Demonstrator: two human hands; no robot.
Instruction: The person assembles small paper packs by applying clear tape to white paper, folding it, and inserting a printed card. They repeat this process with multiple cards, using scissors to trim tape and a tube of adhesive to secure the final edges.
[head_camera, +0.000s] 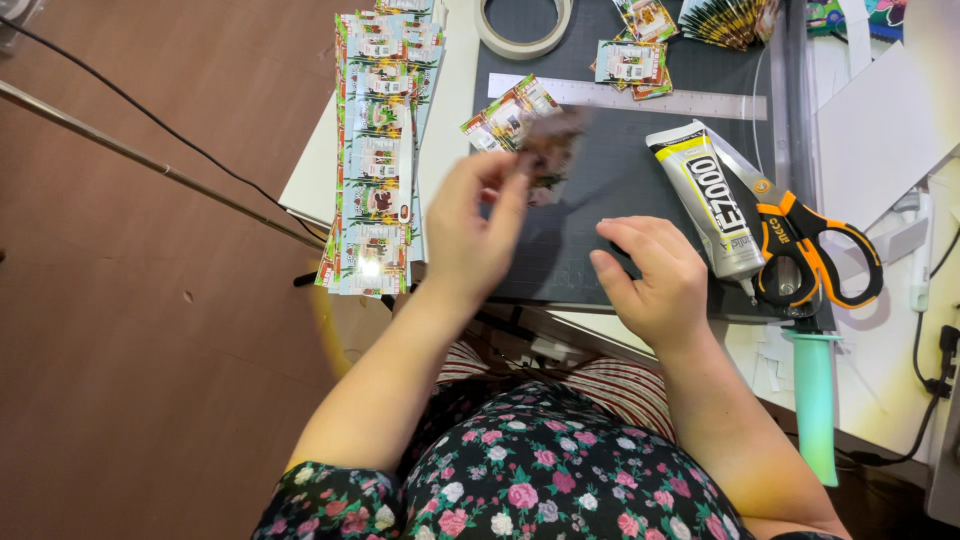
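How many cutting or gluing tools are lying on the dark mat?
2: a glue tube on the mat's right side, and orange-handled scissors overlapping it at the right edge. Others may be hidden.

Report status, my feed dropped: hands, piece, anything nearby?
Left hand pinches blurred paper piece. Right hand empty on cutting mat. Glue tube, scissors alongside.

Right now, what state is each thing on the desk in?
left hand: raised, pinching a blurred printed piece
right hand: empty, resting on the cutting mat
glue tube: lying flat, nozzle toward the person
scissors: shut, lying flat
tape roll: lying flat
wrapper strips: stacked flat
ruler: lying flat
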